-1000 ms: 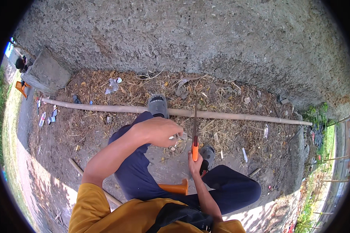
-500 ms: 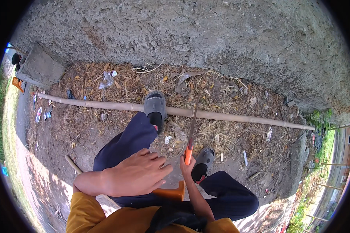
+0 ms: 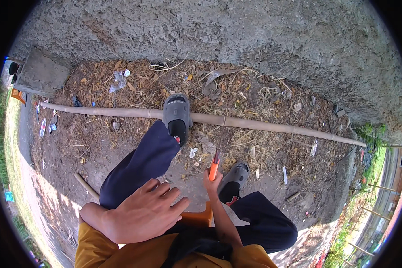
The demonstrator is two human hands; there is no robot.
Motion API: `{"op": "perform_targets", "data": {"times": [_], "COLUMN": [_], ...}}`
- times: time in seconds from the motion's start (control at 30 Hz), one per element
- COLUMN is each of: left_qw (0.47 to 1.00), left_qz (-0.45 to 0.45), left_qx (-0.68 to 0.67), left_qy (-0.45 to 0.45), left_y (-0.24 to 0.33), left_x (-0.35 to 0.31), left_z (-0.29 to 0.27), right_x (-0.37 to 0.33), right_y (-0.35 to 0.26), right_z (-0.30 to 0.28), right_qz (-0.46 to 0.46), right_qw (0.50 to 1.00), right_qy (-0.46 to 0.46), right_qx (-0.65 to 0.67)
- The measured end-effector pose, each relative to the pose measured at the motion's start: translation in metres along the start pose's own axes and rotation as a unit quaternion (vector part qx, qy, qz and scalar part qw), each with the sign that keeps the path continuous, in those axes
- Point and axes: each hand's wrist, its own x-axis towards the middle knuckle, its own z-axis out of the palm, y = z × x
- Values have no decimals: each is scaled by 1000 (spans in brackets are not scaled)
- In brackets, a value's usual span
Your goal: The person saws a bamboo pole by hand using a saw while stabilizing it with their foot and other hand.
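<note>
My right hand (image 3: 212, 184) is closed around the orange handle (image 3: 214, 170) of what looks like a hand saw. Its dark blade (image 3: 217, 156) points away from me and appears strongly foreshortened; teeth cannot be made out. Beyond it, a long bamboo pole (image 3: 263, 125) lies across the ground from left to right, apart from the saw in this view. My left foot, in a grey clog (image 3: 177, 108), rests on the pole. Over my left thigh hangs my left hand (image 3: 143, 212), palm down, fingers loosely bent and apart, holding nothing.
A rough concrete wall (image 3: 210, 31) rises behind the pole, with a concrete block (image 3: 43, 73) at its left end. Dry leaves, straw and plastic scraps (image 3: 118, 81) litter the soil. My right clog (image 3: 238, 173) stands nearer me. Part of an orange seat (image 3: 200, 217) shows beneath me.
The saw's blade, which stretched across the pole, has tipped and drawn back so it looks much shorter. My left hand has moved slightly left and toward me.
</note>
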Motion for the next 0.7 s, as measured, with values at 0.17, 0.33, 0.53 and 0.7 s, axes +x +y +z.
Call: {"op": "perform_targets", "data": {"times": [0.17,0.33,0.53,0.7], "left_qw": [999,1000,1000,1000], "left_qz": [-29,-15,-24,-20], "left_qx": [15,-3,-6,18], "left_qy": [-7,9,-3,-3], "left_y": [0,-7,-5,-4], "left_x": [-7,-7,-10,-7], "left_z": [0,4,4,5], "right_x": [-14,-37,25,-29], "right_y": [7,35,7,17], "right_z": [7,-5,18,-3], "right_qz": [23,-47,-2,-36], "right_qw": [999,999,998,999], "right_qy": [4,2,12,-17], "right_qx": [48,-11,66,-6]}}
